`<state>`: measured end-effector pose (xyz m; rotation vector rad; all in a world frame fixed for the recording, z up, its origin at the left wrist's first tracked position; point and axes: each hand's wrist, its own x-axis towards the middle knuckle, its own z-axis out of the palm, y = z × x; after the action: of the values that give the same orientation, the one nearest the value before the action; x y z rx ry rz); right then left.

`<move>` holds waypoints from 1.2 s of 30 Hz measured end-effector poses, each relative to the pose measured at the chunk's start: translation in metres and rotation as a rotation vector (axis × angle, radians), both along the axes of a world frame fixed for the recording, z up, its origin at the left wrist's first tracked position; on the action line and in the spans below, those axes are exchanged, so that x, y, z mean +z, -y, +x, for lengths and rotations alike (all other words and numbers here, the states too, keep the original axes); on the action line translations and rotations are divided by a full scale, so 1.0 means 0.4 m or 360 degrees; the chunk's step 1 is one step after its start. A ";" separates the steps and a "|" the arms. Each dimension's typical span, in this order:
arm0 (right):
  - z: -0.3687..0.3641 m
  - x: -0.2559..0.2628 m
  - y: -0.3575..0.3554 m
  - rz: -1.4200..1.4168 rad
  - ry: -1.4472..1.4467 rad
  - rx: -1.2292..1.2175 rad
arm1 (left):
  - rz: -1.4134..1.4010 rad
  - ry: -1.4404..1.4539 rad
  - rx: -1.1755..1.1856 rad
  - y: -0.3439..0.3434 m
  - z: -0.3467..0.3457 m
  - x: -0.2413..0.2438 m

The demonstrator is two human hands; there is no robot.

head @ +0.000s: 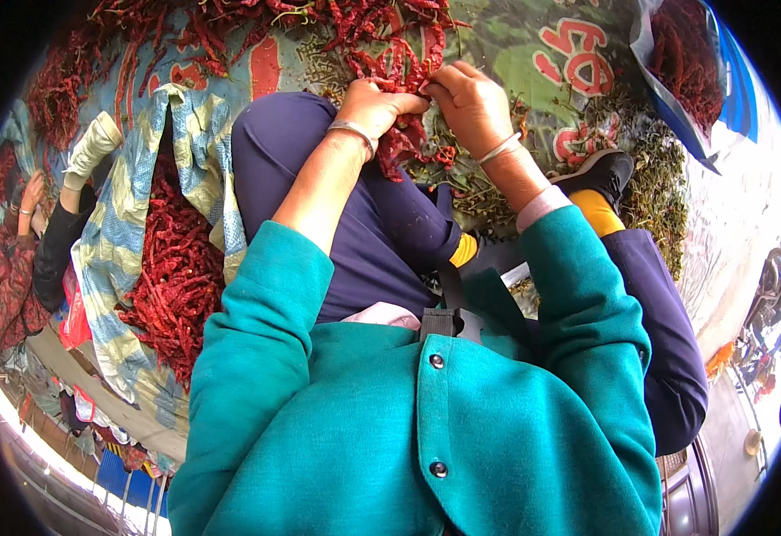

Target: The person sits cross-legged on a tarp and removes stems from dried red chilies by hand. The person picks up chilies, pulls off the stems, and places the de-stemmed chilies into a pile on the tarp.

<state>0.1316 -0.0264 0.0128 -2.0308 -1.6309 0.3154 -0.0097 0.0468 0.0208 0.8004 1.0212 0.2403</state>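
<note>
Both of my hands meet over a bunch of dried red chili peppers (400, 144) in front of my crossed legs. My left hand (375, 107) grips the bunch from the left, thumb pointing right, a bangle on its wrist. Close beside it, my right hand (467, 100) pinches at the top of the same bunch with thumb and forefinger; just what lies between those fingertips is too small to tell. A larger heap of dried chilies (363, 17) lies beyond my hands on a printed sheet (511, 74).
An open woven sack of dried chilies (179, 288) stands left of my knee. Loose stems and debris (651, 174) cover the sheet at right, below a plastic bag of chilies (685, 60). At far left, another person (12, 288) sits near more chilies.
</note>
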 end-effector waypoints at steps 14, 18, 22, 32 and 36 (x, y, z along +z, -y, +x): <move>0.134 -0.023 -0.091 -0.0247 0.0055 -0.0130 | -0.0080 0.0193 0.0425 -0.021 -0.007 0.015; 0.061 -0.073 -0.180 -0.0327 0.0255 -0.0242 | -0.0224 0.0181 0.0517 -0.023 -0.003 0.019; 0.081 -0.117 -0.152 -0.0122 -0.0226 -0.0390 | -0.0168 0.0111 0.0646 -0.031 -0.001 0.006; -0.021 0.016 -0.019 -0.0120 -0.1975 -0.0427 | -0.0155 0.0165 0.0288 -0.010 -0.007 -0.013; -0.006 -0.011 -0.028 0.0075 -0.1252 -0.0204 | -0.0182 0.0333 0.0346 -0.005 -0.001 -0.007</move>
<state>0.1290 -0.0153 0.0085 -1.6430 -0.9996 0.8838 -0.0101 0.0487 0.0179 0.5482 0.9149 0.4389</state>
